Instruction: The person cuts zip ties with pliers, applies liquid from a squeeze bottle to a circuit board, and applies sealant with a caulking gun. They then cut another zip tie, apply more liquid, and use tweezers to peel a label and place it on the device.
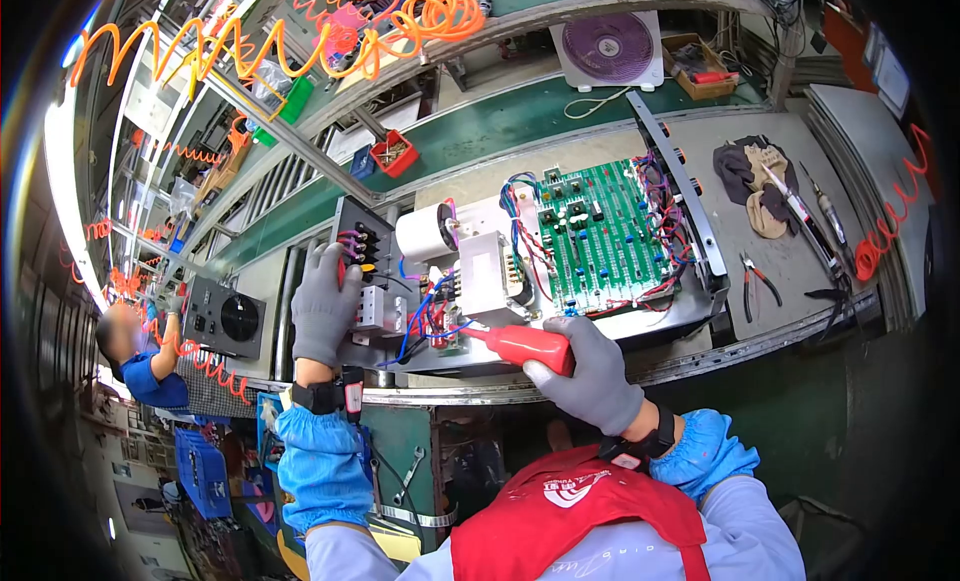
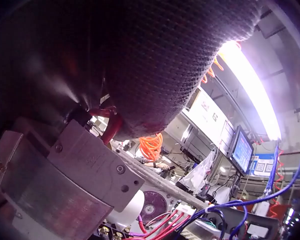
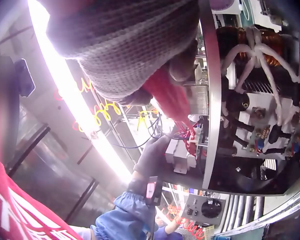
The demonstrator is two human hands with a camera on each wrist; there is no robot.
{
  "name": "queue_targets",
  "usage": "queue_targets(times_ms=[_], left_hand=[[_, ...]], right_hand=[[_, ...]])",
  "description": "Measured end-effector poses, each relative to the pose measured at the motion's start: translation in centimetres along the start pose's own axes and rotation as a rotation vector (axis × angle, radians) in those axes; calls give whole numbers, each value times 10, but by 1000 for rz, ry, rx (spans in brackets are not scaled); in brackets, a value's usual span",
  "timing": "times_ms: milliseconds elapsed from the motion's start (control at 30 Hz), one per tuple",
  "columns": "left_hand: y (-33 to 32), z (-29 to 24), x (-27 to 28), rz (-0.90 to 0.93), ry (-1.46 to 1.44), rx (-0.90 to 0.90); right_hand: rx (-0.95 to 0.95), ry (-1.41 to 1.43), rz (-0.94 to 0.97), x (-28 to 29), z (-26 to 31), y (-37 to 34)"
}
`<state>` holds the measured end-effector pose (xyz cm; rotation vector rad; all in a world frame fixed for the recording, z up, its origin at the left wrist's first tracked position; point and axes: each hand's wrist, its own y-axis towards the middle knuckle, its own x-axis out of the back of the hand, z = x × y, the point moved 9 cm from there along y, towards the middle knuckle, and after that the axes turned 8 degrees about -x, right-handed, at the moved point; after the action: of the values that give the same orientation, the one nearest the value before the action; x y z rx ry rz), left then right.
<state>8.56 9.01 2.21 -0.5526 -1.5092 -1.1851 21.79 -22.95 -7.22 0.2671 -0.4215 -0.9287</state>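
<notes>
The right hand (image 1: pixel 592 379), in a grey glove, grips a red squeeze bottle (image 1: pixel 530 349) whose thin nozzle points left at wires and terminals beside a transformer (image 1: pixel 490 281). In the right wrist view the same bottle (image 3: pixel 167 97) lies within the curled fingers. The left hand (image 1: pixel 325 306), also gloved, is at the left end of the open chassis, by the breaker block (image 1: pixel 380 309) and the black terminal panel (image 1: pixel 365 236). Something small and red shows at its fingertips; a red piece (image 2: pixel 111 129) is also there in the left wrist view. A green circuit board (image 1: pixel 605 236) fills the chassis's right part.
Pliers (image 1: pixel 760 286), a soldering iron (image 1: pixel 800 216) and dark rags (image 1: pixel 750 176) lie to the right. Behind are a purple fan (image 1: pixel 607 47) and a red parts bin (image 1: pixel 394 154). Orange coiled hoses (image 1: pixel 440 21) hang overhead. Another person (image 1: pixel 155 366) is at far left.
</notes>
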Motion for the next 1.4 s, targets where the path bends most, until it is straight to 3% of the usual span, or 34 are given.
queue_targets(times_ms=[100, 433, 533, 667, 967, 1100, 1233, 1367, 1400], left_hand=[[0, -6, 5, 55, -45, 88], [0, -7, 7, -40, -21, -28], [0, -4, 4, 82, -58, 118], [0, 2, 0, -18, -40, 11], [-2, -6, 12, -41, -46, 39], [-10, 12, 17, -146, -243, 182], [-26, 25, 26, -269, -368, 258], [-32, 20, 24, -283, -333, 240], [-31, 17, 27, -256, -308, 241]], right_hand=[[14, -4, -19, 0, 0, -2], [34, -43, -57, 0, 2, -5], [7, -44, -34, -3, -2, -3], [0, -57, -27, -5, 1, -1], [51, -98, 78, -2, 9, 3], [8, -107, 133, 23, 26, 6], [-312, 317, 205, 51, 41, 22], [-221, 207, 18, 39, 74, 69], [-81, 139, 0, 26, 91, 87]])
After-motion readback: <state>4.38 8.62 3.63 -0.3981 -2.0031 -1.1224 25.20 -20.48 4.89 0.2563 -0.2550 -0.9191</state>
